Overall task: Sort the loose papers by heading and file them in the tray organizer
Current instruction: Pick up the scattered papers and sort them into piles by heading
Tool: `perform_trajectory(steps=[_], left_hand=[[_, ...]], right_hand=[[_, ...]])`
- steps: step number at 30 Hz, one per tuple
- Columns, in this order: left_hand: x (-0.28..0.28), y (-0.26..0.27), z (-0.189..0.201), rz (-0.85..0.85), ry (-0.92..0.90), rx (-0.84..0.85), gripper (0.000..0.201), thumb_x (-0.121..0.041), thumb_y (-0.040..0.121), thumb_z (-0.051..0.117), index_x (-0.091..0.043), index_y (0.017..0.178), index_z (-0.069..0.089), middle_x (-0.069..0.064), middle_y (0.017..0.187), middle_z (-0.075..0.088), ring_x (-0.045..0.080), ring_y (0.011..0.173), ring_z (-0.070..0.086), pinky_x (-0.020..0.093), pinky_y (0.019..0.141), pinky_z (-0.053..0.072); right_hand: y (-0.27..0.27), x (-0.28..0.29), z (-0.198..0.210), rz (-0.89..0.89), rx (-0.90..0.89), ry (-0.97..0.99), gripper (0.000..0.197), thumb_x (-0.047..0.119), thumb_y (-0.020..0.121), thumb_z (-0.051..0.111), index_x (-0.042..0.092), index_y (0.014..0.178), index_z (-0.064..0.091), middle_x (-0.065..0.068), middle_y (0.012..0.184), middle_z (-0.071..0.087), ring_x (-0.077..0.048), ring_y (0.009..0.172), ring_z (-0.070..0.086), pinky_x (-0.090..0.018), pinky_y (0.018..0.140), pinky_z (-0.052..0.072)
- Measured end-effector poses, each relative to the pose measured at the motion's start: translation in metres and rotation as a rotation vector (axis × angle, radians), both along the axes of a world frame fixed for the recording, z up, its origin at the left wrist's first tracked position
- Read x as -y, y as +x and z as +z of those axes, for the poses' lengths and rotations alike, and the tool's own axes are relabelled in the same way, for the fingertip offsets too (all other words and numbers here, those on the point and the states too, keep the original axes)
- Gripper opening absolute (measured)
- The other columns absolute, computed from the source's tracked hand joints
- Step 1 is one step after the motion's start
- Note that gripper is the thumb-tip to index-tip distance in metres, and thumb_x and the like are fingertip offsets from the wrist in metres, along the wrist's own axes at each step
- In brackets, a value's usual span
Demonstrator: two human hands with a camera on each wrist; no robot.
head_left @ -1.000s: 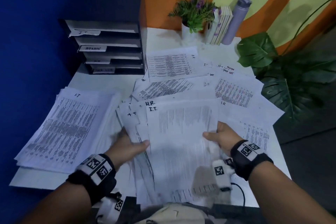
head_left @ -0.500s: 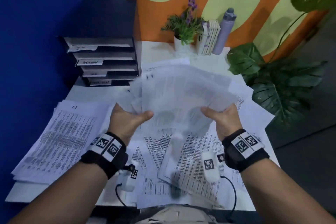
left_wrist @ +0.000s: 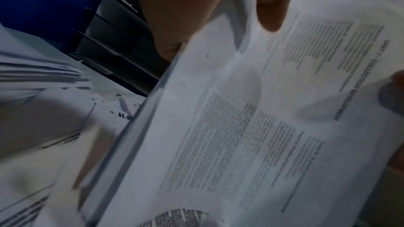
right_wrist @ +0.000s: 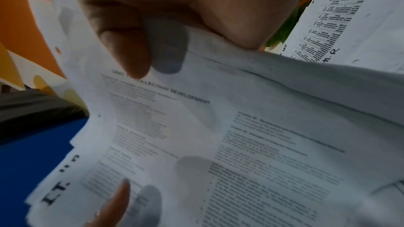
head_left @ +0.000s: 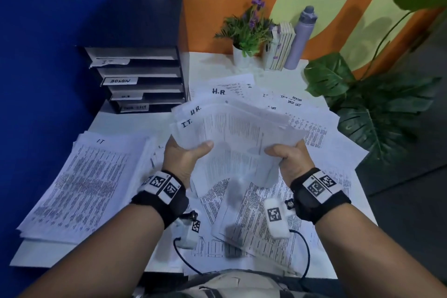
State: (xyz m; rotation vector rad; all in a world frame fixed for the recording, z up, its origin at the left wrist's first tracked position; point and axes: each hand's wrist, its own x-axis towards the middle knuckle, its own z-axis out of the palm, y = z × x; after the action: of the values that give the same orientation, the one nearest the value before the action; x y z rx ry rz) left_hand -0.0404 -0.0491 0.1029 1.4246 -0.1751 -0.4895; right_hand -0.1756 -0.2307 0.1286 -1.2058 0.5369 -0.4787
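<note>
A: Both hands up off the desk now. The left hand (head_left: 185, 158) grips the near left edge of a bundle of papers (head_left: 232, 128), thumb on top, and the right hand (head_left: 289, 161) grips the near right edge the same way.

B: And how does the bundle lie?

A: Held above the table (head_left: 205, 63), long side running left to right, sagging in the middle between the two grips. The handwritten headings sit at the left corner: "I.T." on the top sheet, "H.R." peeking out from the sheet behind. From the right wrist view the printed title reads "COLLECTION DEVELOPMENT", right by the thumb.

B: Where's the tray organizer?

A: Far left corner of the table, the tray organizer (head_left: 137, 80), dark, slots stacked, open fronts toward the person. Labels "I.T." and "ADMIN" are legible; the lower two are too blurred.

B: The rest of the desk?

A: White table, loose sheets (head_left: 307, 128) fanned out under and beyond the bundle. A thick stack headed "I.T." (head_left: 87, 184) lies at the left. At the back, a potted plant (head_left: 246, 31), some books (head_left: 280, 48) and a purple bottle (head_left: 301, 36). Blue wall on the left, orange and green behind.
</note>
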Motion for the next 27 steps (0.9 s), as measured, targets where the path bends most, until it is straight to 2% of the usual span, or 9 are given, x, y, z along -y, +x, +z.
perform_trajectory(steps=[3, 5, 9, 12, 16, 19, 21, 24, 27], left_hand=[[-0.005, 0.008, -0.012, 0.023, 0.035, -0.048, 0.036, -0.010, 0.077, 0.080, -0.022, 0.109, 0.067, -0.002, 0.109, 0.074, 0.017, 0.106, 0.068, 0.044, 0.097, 0.051], [-0.006, 0.008, -0.016, 0.026, 0.075, -0.050, 0.033, -0.019, 0.080, 0.078, -0.019, 0.112, 0.067, -0.001, 0.111, 0.073, 0.018, 0.108, 0.066, 0.049, 0.103, 0.047], [-0.003, 0.009, -0.004, -0.007, 0.011, -0.061, 0.044, -0.031, 0.071, 0.079, -0.017, 0.111, 0.069, 0.001, 0.112, 0.073, 0.018, 0.109, 0.067, 0.048, 0.102, 0.048], [-0.008, 0.017, 0.005, 0.023, -0.018, -0.033, 0.041, -0.034, 0.068, 0.080, -0.020, 0.105, 0.070, -0.001, 0.110, 0.074, 0.017, 0.106, 0.069, 0.043, 0.097, 0.052], [-0.017, 0.022, 0.005, 0.149, 0.107, 0.051, 0.052, -0.027, 0.074, 0.083, -0.026, 0.119, 0.057, -0.007, 0.117, 0.066, 0.013, 0.107, 0.066, 0.034, 0.091, 0.054], [-0.030, 0.025, -0.010, 0.243, 0.482, -0.013, 0.097, -0.038, 0.078, 0.080, -0.023, 0.152, 0.019, 0.006, 0.149, 0.030, 0.023, 0.135, 0.037, 0.036, 0.105, 0.038], [-0.042, 0.020, -0.016, 0.216, 0.529, -0.239, 0.109, -0.050, 0.075, 0.079, -0.027, 0.154, 0.008, 0.009, 0.158, 0.019, 0.032, 0.143, 0.027, 0.052, 0.110, 0.035], [-0.054, 0.010, -0.015, 0.152, 0.121, -0.564, 0.061, -0.038, 0.083, 0.075, -0.020, 0.133, 0.045, 0.009, 0.131, 0.056, 0.030, 0.112, 0.059, 0.052, 0.089, 0.050], [-0.076, 0.014, -0.014, 0.227, -0.059, -0.564, 0.035, -0.018, 0.092, 0.065, -0.007, 0.124, 0.054, 0.011, 0.117, 0.068, 0.023, 0.105, 0.066, 0.041, 0.080, 0.058]], right_hand=[[-0.001, 0.006, -0.007, -0.022, -0.072, -0.015, 0.052, -0.003, 0.055, 0.066, 0.001, 0.107, 0.066, -0.015, 0.100, 0.071, -0.033, 0.097, 0.068, -0.042, 0.082, 0.055], [-0.002, 0.005, -0.012, -0.018, -0.160, -0.041, 0.055, 0.000, 0.059, 0.072, 0.002, 0.113, 0.061, -0.015, 0.106, 0.071, -0.032, 0.100, 0.067, -0.043, 0.086, 0.054], [0.005, -0.002, -0.017, -0.029, -0.268, -0.046, 0.049, 0.001, 0.076, 0.077, 0.011, 0.120, 0.058, -0.006, 0.107, 0.071, -0.022, 0.099, 0.067, -0.038, 0.090, 0.051], [0.015, -0.007, -0.008, -0.084, -0.262, -0.046, 0.071, 0.026, 0.067, 0.087, 0.009, 0.127, 0.053, -0.005, 0.117, 0.068, -0.021, 0.108, 0.065, -0.040, 0.100, 0.047], [0.027, -0.011, -0.002, -0.141, -0.236, -0.083, 0.024, 0.007, 0.080, 0.077, 0.016, 0.095, 0.061, 0.000, 0.095, 0.071, -0.012, 0.089, 0.069, -0.031, 0.089, 0.052], [0.041, -0.022, 0.002, -0.247, -0.197, -0.026, 0.027, 0.009, 0.081, 0.077, 0.018, 0.087, 0.052, 0.001, 0.090, 0.065, -0.015, 0.085, 0.065, -0.031, 0.084, 0.052], [0.052, -0.031, 0.007, -0.257, -0.175, 0.031, 0.032, 0.014, 0.083, 0.075, 0.019, 0.083, 0.043, 0.002, 0.084, 0.056, -0.011, 0.077, 0.058, -0.023, 0.072, 0.047], [0.069, -0.051, 0.016, -0.188, -0.132, 0.066, 0.034, 0.016, 0.085, 0.073, 0.021, 0.079, 0.040, 0.003, 0.081, 0.052, -0.008, 0.071, 0.053, -0.023, 0.066, 0.044], [0.082, -0.073, 0.016, -0.106, -0.106, 0.094, 0.018, 0.011, 0.086, 0.072, 0.013, 0.094, 0.056, -0.006, 0.097, 0.068, -0.018, 0.088, 0.066, -0.036, 0.089, 0.053]])
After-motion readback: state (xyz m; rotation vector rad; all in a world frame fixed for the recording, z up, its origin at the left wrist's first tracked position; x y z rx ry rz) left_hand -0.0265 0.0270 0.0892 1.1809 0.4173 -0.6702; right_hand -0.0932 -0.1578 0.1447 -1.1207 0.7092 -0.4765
